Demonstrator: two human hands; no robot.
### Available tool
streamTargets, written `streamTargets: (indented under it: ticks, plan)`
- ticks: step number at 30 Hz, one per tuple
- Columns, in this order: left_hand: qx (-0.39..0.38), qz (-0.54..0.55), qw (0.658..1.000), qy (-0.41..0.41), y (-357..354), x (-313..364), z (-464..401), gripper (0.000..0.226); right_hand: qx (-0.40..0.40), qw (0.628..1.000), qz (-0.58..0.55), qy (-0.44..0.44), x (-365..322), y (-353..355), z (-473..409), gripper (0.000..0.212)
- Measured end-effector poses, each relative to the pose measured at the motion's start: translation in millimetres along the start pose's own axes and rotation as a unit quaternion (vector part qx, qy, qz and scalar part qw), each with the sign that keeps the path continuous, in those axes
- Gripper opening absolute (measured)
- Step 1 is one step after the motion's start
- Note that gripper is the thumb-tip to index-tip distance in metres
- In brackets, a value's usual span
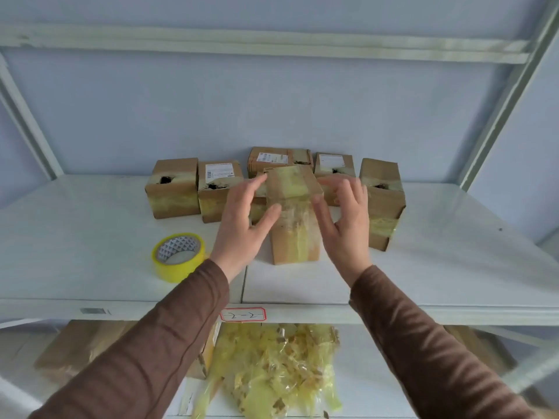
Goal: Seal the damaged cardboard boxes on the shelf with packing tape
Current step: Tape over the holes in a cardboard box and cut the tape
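A taped cardboard box [295, 213] stands on the white shelf [90, 225], pulled forward of the row so both hands can get at it. The left hand [242, 219] and the right hand [344, 219] flank the box with fingers spread and loose, thumbs close to its front face; neither grips it, and motion blur hides whether the fingertips touch. The pose suits pressing fresh tape flat, or letting go after that.

Behind the box, five more boxes line the wall. Several show dark torn holes, such as the box at far left [171, 192], so they probably await sealing. The yellow tape roll [178, 257] lies left of the front box, within easy reach of the left hand. Below the box, on the lower shelf, lies a heap of crumpled tape scraps [272, 370].
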State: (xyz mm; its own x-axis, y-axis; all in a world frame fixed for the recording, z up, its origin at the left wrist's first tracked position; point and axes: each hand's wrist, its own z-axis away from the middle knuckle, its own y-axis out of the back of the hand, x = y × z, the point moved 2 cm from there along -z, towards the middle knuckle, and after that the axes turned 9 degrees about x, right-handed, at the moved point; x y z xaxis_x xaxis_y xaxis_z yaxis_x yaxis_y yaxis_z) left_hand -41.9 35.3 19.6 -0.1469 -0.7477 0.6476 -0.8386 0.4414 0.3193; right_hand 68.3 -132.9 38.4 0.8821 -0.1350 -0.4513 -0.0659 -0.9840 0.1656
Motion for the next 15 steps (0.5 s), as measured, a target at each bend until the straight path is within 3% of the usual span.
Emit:
streamTargets:
  ticks: [4,7,15]
  plan:
    - [0.036,-0.051,0.998,-0.029,-28.3,16.4,-15.5,0.038,-0.104,0.994,0.035,0.021,21.6,-11.2,-11.1,0.022]
    - [0.039,-0.087,0.994,-0.061,-37.2,12.6,-16.0,0.032,-0.110,0.991,0.062,0.040,30.7,-17.5,-8.2,0.021]
    - [0.000,-0.135,0.985,-0.104,-48.1,-5.9,-2.4,0.073,-0.159,0.976,0.103,0.109,53.9,-15.3,9.0,0.058]
